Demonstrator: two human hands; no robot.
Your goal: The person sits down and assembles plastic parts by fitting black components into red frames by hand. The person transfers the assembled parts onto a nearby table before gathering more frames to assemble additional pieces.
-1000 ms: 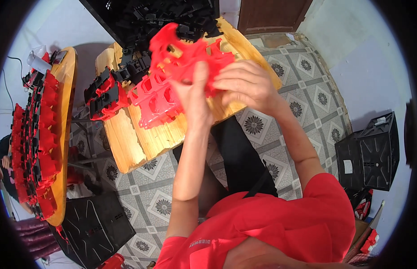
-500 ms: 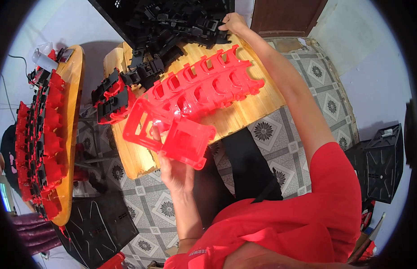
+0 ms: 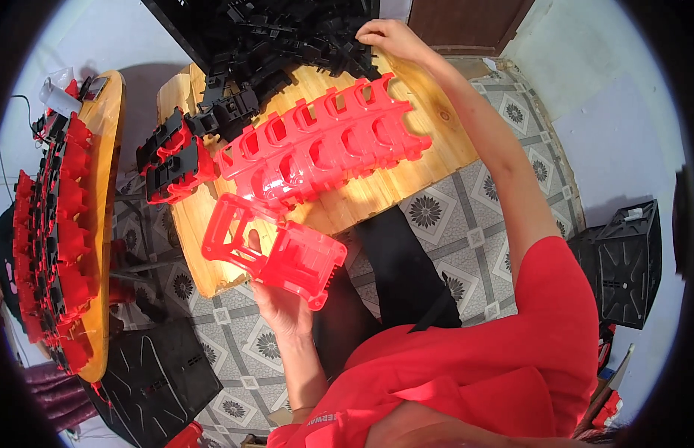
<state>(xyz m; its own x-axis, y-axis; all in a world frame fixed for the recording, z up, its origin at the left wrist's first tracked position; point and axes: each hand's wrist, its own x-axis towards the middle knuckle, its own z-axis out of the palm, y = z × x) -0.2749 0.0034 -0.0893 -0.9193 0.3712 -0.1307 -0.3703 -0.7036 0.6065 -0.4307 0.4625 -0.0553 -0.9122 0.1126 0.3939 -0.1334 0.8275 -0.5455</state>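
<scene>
My left hand (image 3: pixel 283 308) grips a hollow red plastic part (image 3: pixel 302 257) from below, its thumb showing through the part's open frame. The part has a square box at one end and a cut-out frame at the other. At the far end of the wooden table, my right hand (image 3: pixel 395 39) pinches at the edge of a heap of black plastic parts (image 3: pixel 287 45); the piece at its fingertips is partly hidden. Between the hands, a row of similar red parts (image 3: pixel 324 142) lies nested together on the table.
The heap spills from a black crate (image 3: pixel 171 22) onto the wooden table (image 3: pixel 190 254). Red parts fitted with black pieces (image 3: pixel 175 160) sit at the table's left. Another table (image 3: pixel 100 299) bears stacked red and black assemblies. Black crates (image 3: pixel 627 261) stand right and lower left.
The red part in my left hand has tipped, showing more of its box's inside, and sits slightly lower. My right hand has shifted slightly at the black heap. The whole view has moved a little left.
</scene>
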